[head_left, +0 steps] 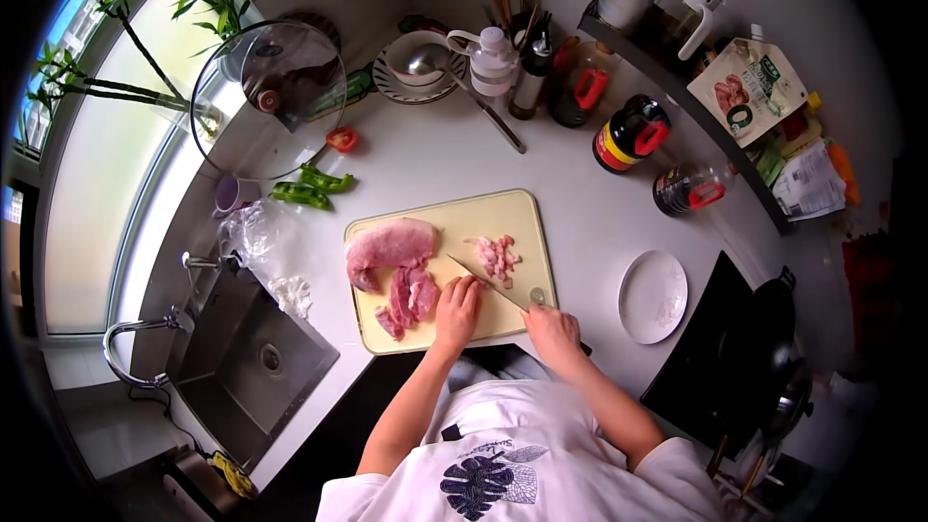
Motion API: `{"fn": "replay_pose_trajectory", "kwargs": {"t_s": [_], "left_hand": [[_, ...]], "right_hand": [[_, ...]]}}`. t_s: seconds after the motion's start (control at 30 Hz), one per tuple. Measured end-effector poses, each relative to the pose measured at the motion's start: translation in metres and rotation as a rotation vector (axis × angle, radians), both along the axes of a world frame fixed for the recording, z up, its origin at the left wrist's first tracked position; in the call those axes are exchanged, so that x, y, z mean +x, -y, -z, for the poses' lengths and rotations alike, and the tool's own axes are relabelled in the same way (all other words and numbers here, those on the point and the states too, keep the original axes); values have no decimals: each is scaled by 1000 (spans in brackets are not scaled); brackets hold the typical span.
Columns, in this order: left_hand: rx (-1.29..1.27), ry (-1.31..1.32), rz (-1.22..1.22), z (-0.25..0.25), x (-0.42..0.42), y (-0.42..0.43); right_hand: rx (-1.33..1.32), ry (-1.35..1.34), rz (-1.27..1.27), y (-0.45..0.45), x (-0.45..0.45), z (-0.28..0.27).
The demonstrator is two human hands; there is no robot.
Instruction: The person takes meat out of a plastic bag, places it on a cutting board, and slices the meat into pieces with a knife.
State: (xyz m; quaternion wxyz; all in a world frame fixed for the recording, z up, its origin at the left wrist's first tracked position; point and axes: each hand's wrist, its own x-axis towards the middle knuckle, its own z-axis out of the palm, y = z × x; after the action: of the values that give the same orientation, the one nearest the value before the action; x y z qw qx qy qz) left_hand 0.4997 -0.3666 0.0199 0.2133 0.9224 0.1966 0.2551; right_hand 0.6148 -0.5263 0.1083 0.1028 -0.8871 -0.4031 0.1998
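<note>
Head view — meat (pixel 391 249) lies pink, partly diced.

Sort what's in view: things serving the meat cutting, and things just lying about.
In the job:
knife, in the right hand
left hand, near the knife
cutting board
large meat piece
meat strips
diced meat

Apparently lying about for now:
cut tomato
green peppers
plastic bag
ladle
white plate, perhaps for later

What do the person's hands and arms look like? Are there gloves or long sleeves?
No gloves: the left hand and right hand are bare, with no watch showing. The white sleeves are short, leaving both forearms uncovered.
</note>
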Motion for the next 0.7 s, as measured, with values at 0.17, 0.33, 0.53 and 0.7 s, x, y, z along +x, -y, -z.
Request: {"fn": "replay_pose_trajectory", "kwargs": {"t_s": [0.17,0.33,0.53,0.7], "left_hand": [[-4,-23,11,2,-4,0],[-12,-17,29,1,-8,-4],[9,-24,36,9,-6,-2],[31,-49,38,5,-7,-3]], "right_hand": [[65,26,-22,-3,-2,3],[36,-28,49,40,19,-17],[75,-34,99,36,12,-34],[76,-46,74,27,-2,-34]]}}
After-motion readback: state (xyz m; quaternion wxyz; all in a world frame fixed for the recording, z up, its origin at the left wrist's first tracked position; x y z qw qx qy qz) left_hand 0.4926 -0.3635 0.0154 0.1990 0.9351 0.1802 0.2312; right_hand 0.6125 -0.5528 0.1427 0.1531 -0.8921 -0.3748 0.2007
